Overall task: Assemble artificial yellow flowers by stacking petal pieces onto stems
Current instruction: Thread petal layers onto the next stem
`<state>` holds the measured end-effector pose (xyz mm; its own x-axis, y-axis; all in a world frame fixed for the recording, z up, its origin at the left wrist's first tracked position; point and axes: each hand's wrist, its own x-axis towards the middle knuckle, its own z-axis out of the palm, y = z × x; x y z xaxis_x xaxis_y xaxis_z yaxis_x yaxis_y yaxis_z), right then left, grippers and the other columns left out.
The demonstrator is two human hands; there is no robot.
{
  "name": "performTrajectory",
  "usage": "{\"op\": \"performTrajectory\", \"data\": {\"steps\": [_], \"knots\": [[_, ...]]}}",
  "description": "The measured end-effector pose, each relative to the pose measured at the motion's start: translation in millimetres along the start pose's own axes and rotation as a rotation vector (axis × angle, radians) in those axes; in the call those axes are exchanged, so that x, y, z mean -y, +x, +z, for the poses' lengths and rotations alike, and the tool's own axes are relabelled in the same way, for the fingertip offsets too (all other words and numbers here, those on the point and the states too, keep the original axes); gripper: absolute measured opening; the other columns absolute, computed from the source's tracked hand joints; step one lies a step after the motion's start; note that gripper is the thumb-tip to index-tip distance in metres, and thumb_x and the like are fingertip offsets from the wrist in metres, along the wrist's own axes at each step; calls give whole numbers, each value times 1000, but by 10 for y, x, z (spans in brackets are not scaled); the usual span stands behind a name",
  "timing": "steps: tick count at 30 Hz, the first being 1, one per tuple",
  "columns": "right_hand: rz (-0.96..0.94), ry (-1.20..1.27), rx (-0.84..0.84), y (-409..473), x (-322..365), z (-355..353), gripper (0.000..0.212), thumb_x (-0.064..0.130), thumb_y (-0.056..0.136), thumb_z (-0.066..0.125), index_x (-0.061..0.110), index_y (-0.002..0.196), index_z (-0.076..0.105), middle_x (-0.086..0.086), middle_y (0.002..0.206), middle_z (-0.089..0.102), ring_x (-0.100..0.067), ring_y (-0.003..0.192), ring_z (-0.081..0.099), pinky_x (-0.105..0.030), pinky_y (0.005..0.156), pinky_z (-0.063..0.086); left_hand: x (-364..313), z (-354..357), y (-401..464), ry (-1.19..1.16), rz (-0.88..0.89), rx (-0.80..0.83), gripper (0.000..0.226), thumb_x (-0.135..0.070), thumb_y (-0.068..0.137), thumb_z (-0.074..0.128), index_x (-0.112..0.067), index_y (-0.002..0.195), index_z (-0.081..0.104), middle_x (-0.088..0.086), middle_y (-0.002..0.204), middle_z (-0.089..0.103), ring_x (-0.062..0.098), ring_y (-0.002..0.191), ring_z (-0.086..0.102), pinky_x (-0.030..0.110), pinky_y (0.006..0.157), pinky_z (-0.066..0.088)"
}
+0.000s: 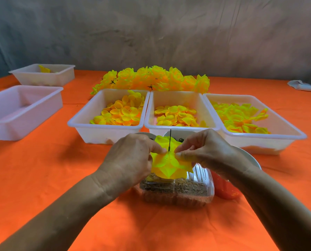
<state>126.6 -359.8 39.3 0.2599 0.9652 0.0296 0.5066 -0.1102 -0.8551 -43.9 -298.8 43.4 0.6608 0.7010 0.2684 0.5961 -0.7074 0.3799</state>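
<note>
Both hands pinch the yellow petal piece (169,164) near its centre, the left hand (131,158) on one side and the right hand (203,151) on the other, fingertips closed on the fabric beside the thin dark stem (169,141) that pokes up through it. That two-sided grip likely keeps the layer flat so it slides down the stem evenly. Three petal trays (107,132) sit just beyond on the orange table (42,169), within reach, with finished flowers (151,77) piled behind them.
</note>
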Motion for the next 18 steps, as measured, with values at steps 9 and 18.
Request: {"op": "performTrajectory", "data": {"steps": [9,18], "knots": [[-229,-188,-87,62,44,17,13,27,75,77,30,64,71,28,49,55,5,50,50,-10,50,34,83,33,36,-163,42,-88,13,-29,82,66,-29,92,75,-11,78,48,0,62,42,20,63,28],[-243,19,-26,137,-121,61,11,33,63,83,34,60,73,11,50,57,1,47,42,-19,47,33,154,195,175,-481,19,-132,11,-18,68,82,-20,78,77,-11,65,56,1,54,43,15,55,31]]}}
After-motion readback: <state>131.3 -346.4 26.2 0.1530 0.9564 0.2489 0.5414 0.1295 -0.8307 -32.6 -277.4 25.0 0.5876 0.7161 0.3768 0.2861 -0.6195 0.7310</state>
